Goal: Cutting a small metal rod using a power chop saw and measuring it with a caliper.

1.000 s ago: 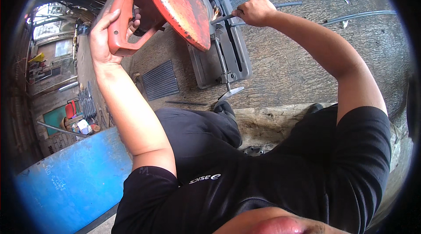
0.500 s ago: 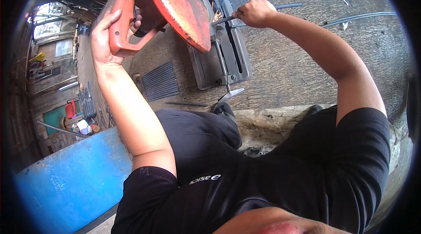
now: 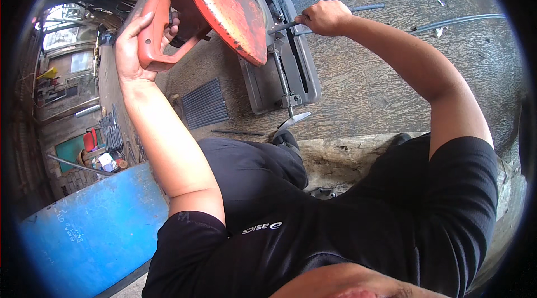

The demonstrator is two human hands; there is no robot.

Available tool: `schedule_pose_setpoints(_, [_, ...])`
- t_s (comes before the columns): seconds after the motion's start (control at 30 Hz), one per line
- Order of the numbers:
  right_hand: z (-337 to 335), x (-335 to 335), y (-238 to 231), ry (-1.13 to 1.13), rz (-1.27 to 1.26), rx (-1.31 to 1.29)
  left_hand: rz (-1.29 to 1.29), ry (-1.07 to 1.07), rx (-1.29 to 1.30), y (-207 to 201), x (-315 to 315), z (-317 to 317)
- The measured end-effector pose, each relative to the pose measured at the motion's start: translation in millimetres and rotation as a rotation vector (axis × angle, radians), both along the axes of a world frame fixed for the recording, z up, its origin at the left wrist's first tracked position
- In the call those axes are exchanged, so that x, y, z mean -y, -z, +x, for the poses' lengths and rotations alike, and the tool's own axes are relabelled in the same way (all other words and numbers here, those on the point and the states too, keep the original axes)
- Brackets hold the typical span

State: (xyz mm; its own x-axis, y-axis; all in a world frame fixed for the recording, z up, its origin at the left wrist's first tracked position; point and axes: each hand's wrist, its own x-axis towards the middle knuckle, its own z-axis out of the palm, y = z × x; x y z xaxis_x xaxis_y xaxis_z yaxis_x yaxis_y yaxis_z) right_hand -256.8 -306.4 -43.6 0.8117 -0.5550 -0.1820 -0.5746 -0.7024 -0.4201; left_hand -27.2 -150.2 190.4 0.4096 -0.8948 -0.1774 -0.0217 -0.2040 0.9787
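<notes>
My left hand [image 3: 133,46] is wrapped round the red handle [image 3: 154,35] of a chop saw, thumb and fingers closed on it. The saw's worn red blade guard [image 3: 226,13] slants over its dark metal base [image 3: 260,91], and the blade itself is mostly hidden. With fingers closed, my right hand [image 3: 324,17] grips a thin dark metal rod [image 3: 367,7] to the right of the guard. The rod's left end reaches under the guard's edge, and its right end sticks out past my hand. A clamp screw with a pale crank handle [image 3: 295,121] runs along the base toward me.
Cut dark rods [image 3: 206,103] lie in a neat row on the floor left of the base, with a single rod [image 3: 238,132] nearer me. A long bent rod [image 3: 458,22] lies at right. A blue panel [image 3: 95,225] stands at lower left. My foot [image 3: 286,140] is beside the crank.
Orange sparks seen at the rod beside the guard are gone now. Both hands keep their grips, with hardly any shift in position.
</notes>
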Motion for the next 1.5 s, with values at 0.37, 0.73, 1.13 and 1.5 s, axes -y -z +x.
schedule_pose_setpoints(0.37, [-1.5,-3.3,-0.5,0.014,0.010,-0.022,-0.014,-0.013,0.006,0.7,0.7,0.2])
schedule_pose_setpoints(0.73, [-7.4,-2.2,20.3,0.037,0.037,-0.021,0.048,-0.027,0.033,-4.2,0.3,-1.0])
schedule_pose_setpoints(1.13, [-64.5,-34.7,-6.9,0.186,1.036,0.600,-0.611,-0.575,1.033,13.8,-37.0,-43.4])
schedule_pose_setpoints(1.5, [-85.6,-183.4,-214.0,0.164,1.148,0.958,-0.404,0.154,0.239,-14.5,-131.0,-173.9])
